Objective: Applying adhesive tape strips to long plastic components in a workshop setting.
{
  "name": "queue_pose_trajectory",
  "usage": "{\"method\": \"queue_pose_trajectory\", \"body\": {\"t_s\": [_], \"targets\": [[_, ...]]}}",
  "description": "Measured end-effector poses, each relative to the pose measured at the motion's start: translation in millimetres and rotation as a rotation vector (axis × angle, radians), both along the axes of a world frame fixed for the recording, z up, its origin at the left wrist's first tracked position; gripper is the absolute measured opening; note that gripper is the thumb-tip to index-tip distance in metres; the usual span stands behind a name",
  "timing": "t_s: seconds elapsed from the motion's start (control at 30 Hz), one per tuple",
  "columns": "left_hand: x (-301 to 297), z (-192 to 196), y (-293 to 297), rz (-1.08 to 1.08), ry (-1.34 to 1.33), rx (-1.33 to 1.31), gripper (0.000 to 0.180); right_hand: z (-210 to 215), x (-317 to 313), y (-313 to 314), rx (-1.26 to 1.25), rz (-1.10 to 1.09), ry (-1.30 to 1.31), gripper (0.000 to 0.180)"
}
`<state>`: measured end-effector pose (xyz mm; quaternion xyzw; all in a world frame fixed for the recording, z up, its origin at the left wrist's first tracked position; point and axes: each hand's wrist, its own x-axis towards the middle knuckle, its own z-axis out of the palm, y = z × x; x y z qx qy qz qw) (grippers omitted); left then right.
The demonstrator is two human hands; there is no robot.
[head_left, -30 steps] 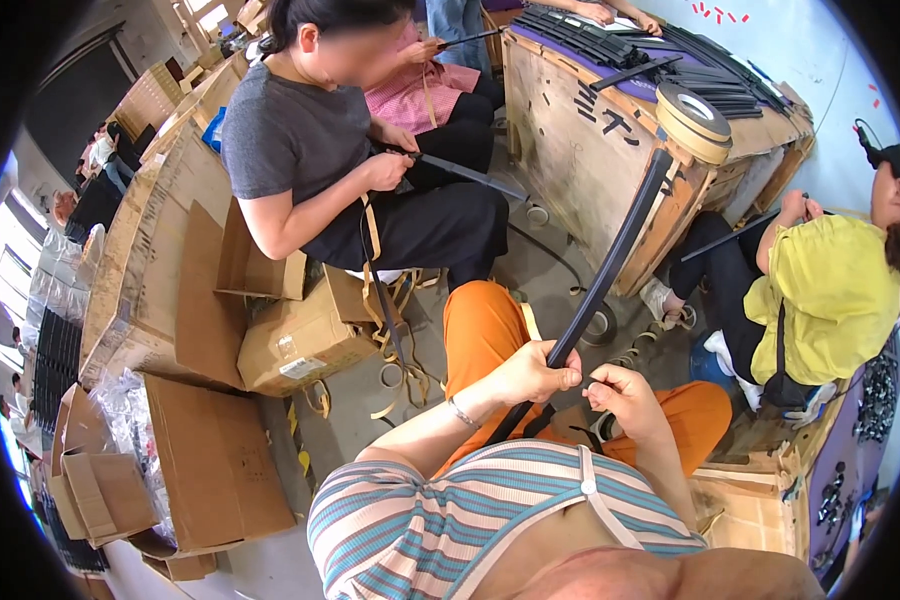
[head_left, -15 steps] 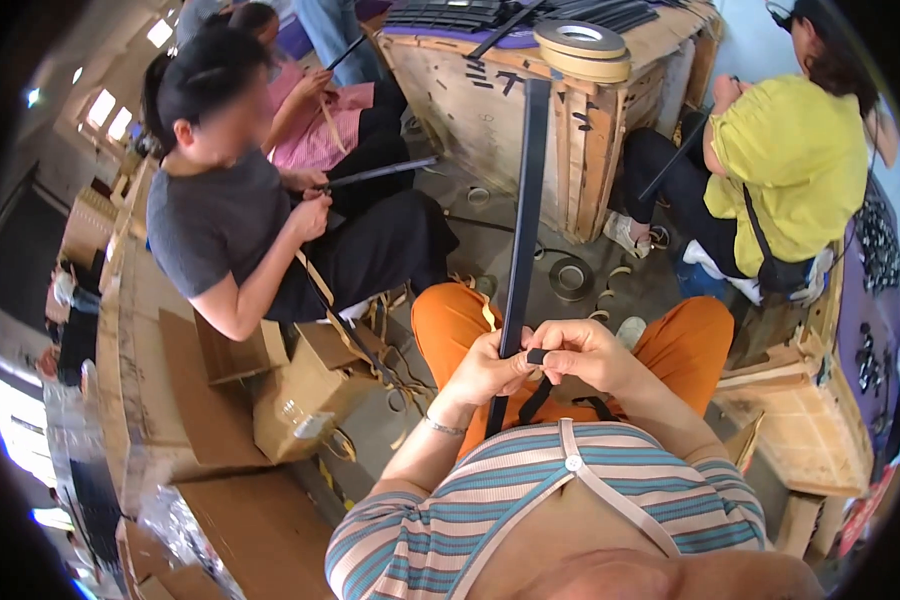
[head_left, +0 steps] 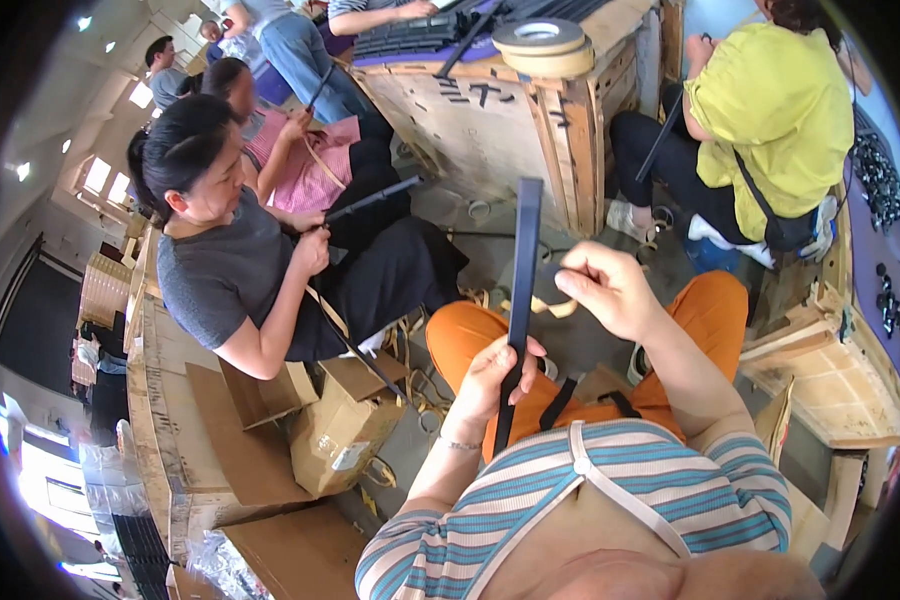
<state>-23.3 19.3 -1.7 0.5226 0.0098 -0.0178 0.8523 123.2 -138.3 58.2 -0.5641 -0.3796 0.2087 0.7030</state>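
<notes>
My left hand [head_left: 495, 378] is closed around the lower part of a long, straight black strip [head_left: 523, 260], which stands almost upright in front of my lap. To its right, my right hand [head_left: 610, 290] is raised with thumb and forefinger pinched together. A small dark bit seems to show at those fingertips, too blurred to make out. Just beneath them a curled cream-coloured ribbon [head_left: 552, 308] shows; whether the fingers touch it I cannot tell. The strip's lower end reaches down to my lap, beside my orange trousers [head_left: 465, 345].
Ahead stands a wooden crate [head_left: 470, 120] bearing rolls of tape [head_left: 542, 48] and black strips [head_left: 410, 35]. Co-workers sit at left, one in a grey shirt [head_left: 210, 255], and at right, one in a yellow top [head_left: 770, 110]. An open cardboard box [head_left: 345, 440] stands left of me.
My right hand has moved up and away from the left hand, where both worked at a small black piece. The black strip has come lower in view, and the whole view has shifted slightly.
</notes>
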Motion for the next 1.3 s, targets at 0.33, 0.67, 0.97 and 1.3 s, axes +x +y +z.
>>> {"method": "queue_pose_trajectory", "body": {"t_s": [0.33,0.67,0.97,1.3], "targets": [[-2,7,4,-0.053,0.008,-0.214,0.040,1,1,24,-0.029,-0.111,-0.141,0.017],[0,6,7,-0.025,0.004,-0.260,0.037,-7,1,36,-0.057,-0.076,-0.109,0.016],[0,2,7,-0.014,0.027,-0.262,0.037,-11,3,41,-0.071,-0.029,0.037,0.018],[3,1,8,-0.028,0.030,-0.264,0.036,-13,6,42,-0.034,-0.066,-0.039,0.018]]}}
